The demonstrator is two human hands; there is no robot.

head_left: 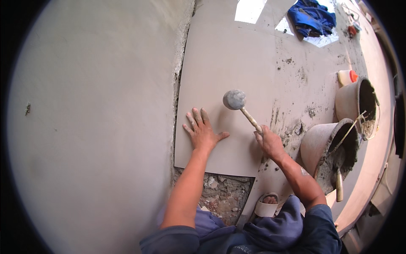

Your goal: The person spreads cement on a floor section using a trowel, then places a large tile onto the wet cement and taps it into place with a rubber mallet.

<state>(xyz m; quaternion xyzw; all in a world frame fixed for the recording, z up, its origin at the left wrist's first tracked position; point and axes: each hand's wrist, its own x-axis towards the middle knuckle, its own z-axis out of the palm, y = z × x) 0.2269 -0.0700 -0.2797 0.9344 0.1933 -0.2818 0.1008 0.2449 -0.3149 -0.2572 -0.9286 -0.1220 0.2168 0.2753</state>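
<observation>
My left hand (202,134) lies flat with spread fingers on a large light grey floor tile (220,154), close to the wall. Wrapped round the pale handle of a rubber mallet (234,100) is my right hand (270,144). The mallet's round grey head is raised over the tile, to the right of and beyond my left hand. A faint shadow falls on the tile beneath it. Along its near edge the tile ends at a patch of rough, rubble-strewn ground (224,195).
A plastered wall (93,127) runs along the left. To the right stand two mortar-smeared buckets (318,142) (347,100), the nearer with a trowel (339,184) in grey mortar. Beyond them is a white container with an orange lid (347,77). Blue cloth (312,17) lies at the far right.
</observation>
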